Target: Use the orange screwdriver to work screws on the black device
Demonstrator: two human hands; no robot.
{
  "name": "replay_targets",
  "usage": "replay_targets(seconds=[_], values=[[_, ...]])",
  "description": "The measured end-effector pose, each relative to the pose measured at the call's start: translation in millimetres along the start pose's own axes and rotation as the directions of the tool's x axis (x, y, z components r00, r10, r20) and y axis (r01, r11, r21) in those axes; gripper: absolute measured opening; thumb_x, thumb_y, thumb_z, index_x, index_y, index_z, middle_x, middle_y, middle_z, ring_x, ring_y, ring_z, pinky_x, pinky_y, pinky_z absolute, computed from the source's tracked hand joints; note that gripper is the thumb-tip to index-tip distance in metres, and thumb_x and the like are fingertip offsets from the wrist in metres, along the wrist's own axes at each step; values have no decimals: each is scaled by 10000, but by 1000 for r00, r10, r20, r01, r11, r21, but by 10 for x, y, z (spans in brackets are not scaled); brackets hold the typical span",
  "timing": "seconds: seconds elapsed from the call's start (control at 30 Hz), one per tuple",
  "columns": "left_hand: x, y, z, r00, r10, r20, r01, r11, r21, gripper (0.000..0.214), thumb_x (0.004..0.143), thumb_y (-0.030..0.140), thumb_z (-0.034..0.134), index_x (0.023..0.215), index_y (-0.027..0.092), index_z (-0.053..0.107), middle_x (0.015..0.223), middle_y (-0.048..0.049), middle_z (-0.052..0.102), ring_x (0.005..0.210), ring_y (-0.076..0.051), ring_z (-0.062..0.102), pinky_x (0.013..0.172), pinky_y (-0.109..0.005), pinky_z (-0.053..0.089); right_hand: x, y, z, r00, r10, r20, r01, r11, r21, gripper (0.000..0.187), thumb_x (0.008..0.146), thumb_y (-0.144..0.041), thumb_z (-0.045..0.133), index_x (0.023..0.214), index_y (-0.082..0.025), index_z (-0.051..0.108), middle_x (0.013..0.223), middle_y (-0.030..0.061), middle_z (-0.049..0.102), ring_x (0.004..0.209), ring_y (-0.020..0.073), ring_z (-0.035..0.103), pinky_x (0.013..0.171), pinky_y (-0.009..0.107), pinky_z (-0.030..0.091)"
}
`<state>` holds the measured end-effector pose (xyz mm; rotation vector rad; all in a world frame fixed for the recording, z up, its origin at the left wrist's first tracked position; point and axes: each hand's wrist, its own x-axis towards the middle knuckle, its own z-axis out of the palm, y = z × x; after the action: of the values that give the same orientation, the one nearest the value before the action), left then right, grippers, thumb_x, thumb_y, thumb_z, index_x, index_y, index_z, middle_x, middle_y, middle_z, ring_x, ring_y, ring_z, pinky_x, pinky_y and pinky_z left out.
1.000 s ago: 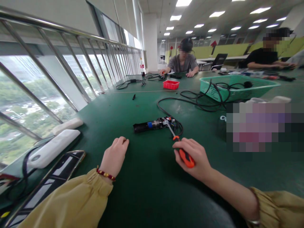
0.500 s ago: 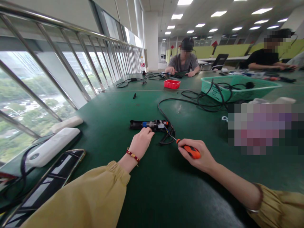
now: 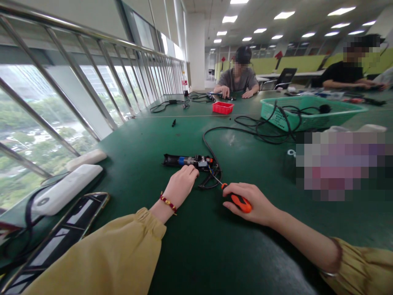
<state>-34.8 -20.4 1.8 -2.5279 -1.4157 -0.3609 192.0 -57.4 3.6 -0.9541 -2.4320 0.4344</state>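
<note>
Since a second ago, the left hand (image 3: 179,185) has come across bare tabletop to the opened black device (image 3: 188,159), which has itself slid leftward. Taking that device as the marker, a dark glossy slab (image 3: 61,241) lies on its left and nearest the wearer, and a white oblong object (image 3: 66,190) sits just past the slab. Nearer than the device and to its right, the right hand (image 3: 253,200) has its fingers closed round the orange-and-black handle of a screwdriver (image 3: 242,203), whose shaft points at loose wires on the device's near right side; whether the tip touches anything is too small to tell. Left-hand fingers are bent together against the device's near edge, though I cannot tell if they grip it or only rest there. It lies on its side on the green table (image 3: 184,250), and a black cable (image 3: 219,128) loops away behind it. Beyond it come a small black piece (image 3: 173,122), then, to the right, a green basket (image 3: 278,119) and a red tray (image 3: 222,108); farther still, a person in grey (image 3: 235,80) sits.
</note>
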Motion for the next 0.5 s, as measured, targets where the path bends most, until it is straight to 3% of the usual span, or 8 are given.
replay_targets(seconds=[0.3,0.5], values=[[1,-19,24,999,11,-40,-15,995,-99,129,848,99,381,868,154,495,879,-56,543,809,-172,516,741,-306,444,-4,2,1,1000,-3,5,3,1000,-7,251,816,-436,493,896,-200,523,820,14,616,702,122,550,661,253,386],[-17,-25,43,994,-49,-101,8,927,-376,102,847,135,386,865,158,483,865,-49,543,811,-156,525,752,-299,453,3,1,-3,1000,6,23,-6,1000,-10,257,814,-443,494,900,-201,520,833,15,615,712,127,548,663,257,386]])
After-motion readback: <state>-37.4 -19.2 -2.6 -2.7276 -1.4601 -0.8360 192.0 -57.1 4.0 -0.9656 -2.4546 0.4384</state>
